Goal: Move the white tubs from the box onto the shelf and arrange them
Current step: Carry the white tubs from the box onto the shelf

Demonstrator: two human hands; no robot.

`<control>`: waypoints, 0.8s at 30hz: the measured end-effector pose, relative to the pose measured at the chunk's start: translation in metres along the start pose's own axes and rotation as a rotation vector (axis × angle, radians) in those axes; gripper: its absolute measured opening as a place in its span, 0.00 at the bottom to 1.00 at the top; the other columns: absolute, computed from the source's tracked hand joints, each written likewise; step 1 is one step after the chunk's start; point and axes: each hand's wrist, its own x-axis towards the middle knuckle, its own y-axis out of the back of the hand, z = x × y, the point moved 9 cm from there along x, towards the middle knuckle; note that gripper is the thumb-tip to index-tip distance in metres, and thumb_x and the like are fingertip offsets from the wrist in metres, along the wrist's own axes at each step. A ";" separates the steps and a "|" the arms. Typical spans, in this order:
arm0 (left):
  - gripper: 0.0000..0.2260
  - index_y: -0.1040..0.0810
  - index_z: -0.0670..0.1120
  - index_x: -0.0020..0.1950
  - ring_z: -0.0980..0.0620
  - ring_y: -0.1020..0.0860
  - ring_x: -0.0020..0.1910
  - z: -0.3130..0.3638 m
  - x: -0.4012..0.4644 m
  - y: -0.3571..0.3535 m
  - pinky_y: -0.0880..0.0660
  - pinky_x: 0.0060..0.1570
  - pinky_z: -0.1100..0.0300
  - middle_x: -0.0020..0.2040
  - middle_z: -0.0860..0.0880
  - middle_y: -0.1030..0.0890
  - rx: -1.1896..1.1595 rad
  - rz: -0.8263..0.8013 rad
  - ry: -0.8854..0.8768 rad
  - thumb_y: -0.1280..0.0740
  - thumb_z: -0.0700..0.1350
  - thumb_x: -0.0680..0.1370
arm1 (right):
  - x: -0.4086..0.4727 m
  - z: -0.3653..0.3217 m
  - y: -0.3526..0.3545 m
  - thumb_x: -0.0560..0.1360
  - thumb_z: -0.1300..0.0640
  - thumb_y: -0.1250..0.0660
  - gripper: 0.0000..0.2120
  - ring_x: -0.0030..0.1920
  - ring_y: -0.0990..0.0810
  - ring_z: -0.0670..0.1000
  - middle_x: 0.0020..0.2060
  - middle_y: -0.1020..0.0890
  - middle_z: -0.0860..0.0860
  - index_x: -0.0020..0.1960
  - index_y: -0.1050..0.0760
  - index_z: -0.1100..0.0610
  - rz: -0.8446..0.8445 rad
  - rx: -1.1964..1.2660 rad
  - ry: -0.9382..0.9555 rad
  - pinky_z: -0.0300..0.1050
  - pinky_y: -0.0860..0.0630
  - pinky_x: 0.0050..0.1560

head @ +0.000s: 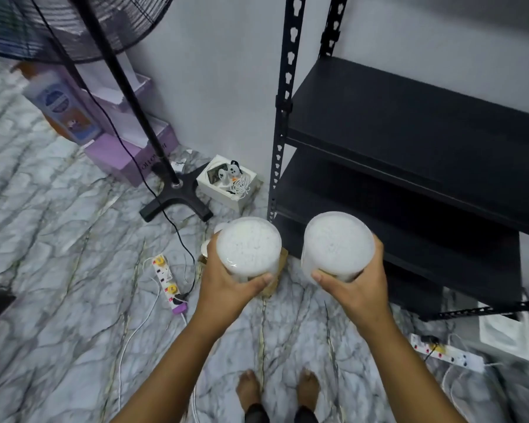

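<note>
I hold two round white tubs side by side in front of me, above the floor. My left hand (226,288) grips the left white tub (248,245) from below and the side. My right hand (356,285) grips the right white tub (338,244) the same way. A brown cardboard box (277,270) lies on the floor under the left tub, mostly hidden by it; more white tubs (206,245) peek out at its left. The black metal shelf (409,123) stands to the right, its boards bare, just beyond the right tub.
A standing fan's black base (177,196) and cable sit to the left of the shelf. Beside it is a small white box of gadgets (226,183) and purple boxes (129,154). Power strips (167,280) (446,352) and cords lie on the marble floor. My bare feet (275,389) are below.
</note>
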 end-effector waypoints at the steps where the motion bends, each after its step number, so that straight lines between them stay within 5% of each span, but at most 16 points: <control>1: 0.42 0.40 0.66 0.65 0.64 0.30 0.64 0.005 -0.005 -0.001 0.28 0.57 0.68 0.65 0.59 0.29 -0.002 -0.016 0.000 0.22 0.59 0.55 | -0.006 -0.005 0.004 0.53 0.46 0.23 0.43 0.59 0.28 0.34 0.62 0.30 0.42 0.64 0.39 0.42 0.015 0.000 0.004 0.27 0.26 0.48; 5: 0.40 0.39 0.71 0.62 0.63 0.30 0.64 0.021 -0.016 -0.010 0.27 0.58 0.64 0.65 0.61 0.30 -0.012 -0.090 -0.016 0.22 0.58 0.57 | -0.024 -0.016 0.022 0.52 0.46 0.23 0.42 0.58 0.27 0.32 0.61 0.30 0.40 0.62 0.38 0.39 0.072 0.002 0.000 0.27 0.26 0.47; 9: 0.41 0.39 0.66 0.64 0.64 0.29 0.63 0.033 -0.019 -0.022 0.27 0.55 0.69 0.64 0.62 0.29 -0.030 -0.098 -0.028 0.22 0.58 0.56 | -0.035 -0.021 0.042 0.52 0.45 0.23 0.42 0.57 0.27 0.33 0.61 0.30 0.40 0.61 0.39 0.36 0.118 -0.015 -0.012 0.28 0.25 0.46; 13: 0.44 0.38 0.63 0.66 0.60 0.29 0.64 0.049 -0.018 -0.044 0.26 0.59 0.61 0.65 0.57 0.28 -0.038 -0.114 -0.042 0.21 0.58 0.56 | -0.037 -0.027 0.067 0.52 0.46 0.22 0.42 0.57 0.27 0.33 0.60 0.30 0.39 0.61 0.38 0.37 0.155 -0.008 -0.006 0.28 0.25 0.45; 18: 0.46 0.39 0.53 0.69 0.72 0.29 0.58 0.083 -0.015 -0.089 0.28 0.50 0.76 0.62 0.60 0.29 -0.038 -0.157 -0.105 0.17 0.51 0.58 | -0.030 -0.031 0.107 0.55 0.55 0.22 0.41 0.55 0.27 0.31 0.59 0.30 0.39 0.61 0.39 0.36 0.181 -0.009 0.001 0.28 0.25 0.43; 24: 0.41 0.38 0.63 0.64 0.73 0.29 0.56 0.110 -0.018 -0.151 0.29 0.47 0.77 0.60 0.63 0.29 -0.039 -0.171 -0.124 0.23 0.58 0.55 | -0.020 -0.038 0.168 0.54 0.50 0.21 0.43 0.54 0.26 0.32 0.59 0.30 0.39 0.63 0.40 0.37 0.201 0.006 0.017 0.28 0.24 0.41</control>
